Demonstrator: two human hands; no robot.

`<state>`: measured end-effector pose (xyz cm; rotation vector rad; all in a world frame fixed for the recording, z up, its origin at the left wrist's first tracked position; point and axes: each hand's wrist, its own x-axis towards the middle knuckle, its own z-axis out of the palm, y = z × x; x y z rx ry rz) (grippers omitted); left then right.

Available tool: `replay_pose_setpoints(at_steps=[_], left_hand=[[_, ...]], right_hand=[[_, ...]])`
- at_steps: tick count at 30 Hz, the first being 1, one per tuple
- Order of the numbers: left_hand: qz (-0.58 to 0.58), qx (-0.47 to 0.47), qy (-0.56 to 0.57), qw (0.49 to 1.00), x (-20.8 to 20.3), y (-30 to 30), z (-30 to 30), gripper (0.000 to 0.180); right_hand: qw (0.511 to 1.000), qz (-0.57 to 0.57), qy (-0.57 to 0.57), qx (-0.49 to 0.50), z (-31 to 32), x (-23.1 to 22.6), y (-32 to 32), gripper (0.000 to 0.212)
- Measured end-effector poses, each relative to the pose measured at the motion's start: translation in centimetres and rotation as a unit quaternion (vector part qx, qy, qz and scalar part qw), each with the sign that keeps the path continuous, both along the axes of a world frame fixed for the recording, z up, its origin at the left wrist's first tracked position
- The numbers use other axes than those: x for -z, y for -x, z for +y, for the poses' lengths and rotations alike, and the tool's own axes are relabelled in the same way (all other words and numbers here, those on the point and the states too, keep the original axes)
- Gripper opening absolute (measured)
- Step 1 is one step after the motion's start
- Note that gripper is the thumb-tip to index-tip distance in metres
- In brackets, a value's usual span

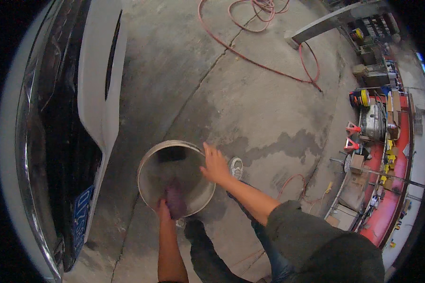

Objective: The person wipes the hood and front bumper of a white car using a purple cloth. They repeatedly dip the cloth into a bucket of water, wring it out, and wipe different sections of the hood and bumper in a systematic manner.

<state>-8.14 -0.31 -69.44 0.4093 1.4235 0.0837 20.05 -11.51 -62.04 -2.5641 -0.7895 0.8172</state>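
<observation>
A round bucket (143,162) with a pale rim is in front of me, with murky water or a dull grey bottom inside. At its near left edge, my left hand (164,210) is closed around a purple cloth (175,200) that hangs inside the bucket. Some of those fingers are hidden behind the cloth and rim. On the right edge of the bucket rests my right hand (215,164), its thumb toward the inside and its fingers along the rim. A dark rectangular patch shows at the far inner side.
To the left stands a car with a pale bumper (97,85) and a blue licence plate (82,217). A red hose (264,63) lies coiled across the concrete floor, near a wet stain (288,146). Along the right, shelves (380,207) hold boxes, tins and red jack stands (351,137).
</observation>
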Motion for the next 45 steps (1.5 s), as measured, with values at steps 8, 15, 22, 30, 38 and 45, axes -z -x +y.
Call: replay_pose_setpoints(at_steps=[8,15,22,30,38,45], left_hand=[[0.026,-0.018,0.022,0.999,-3.2,0.3,-1.1,0.043],[0.073,0.021,0.012,0.997,-5.9,-5.9,-4.6,0.044],[0.155,0.124,-0.047,0.979,-5.9,-21.6,-7.1,0.04],[-0.034,0.18,-0.038,0.982,-9.4,-41.9,-10.2,0.036],[-0.108,0.192,0.006,0.976,-15.2,-53.0,-17.3,0.033],[-0.161,0.185,0.033,0.969,-18.2,-55.9,-22.5,0.03]], right_hand=[[0.969,0.2,0.125,-0.078,0.4,4.6,-4.2,0.047],[0.969,0.194,0.093,-0.119,1.2,3.0,-12.2,0.046],[0.981,0.158,0.065,-0.088,-9.4,6.8,-27.2,0.046],[0.96,0.159,-0.027,0.227,-32.3,15.5,-39.2,0.045],[0.752,0.259,-0.075,0.601,-39.8,14.8,-33.9,0.039],[0.548,0.551,-0.365,0.513,-31.1,-9.3,-31.4,0.074]])
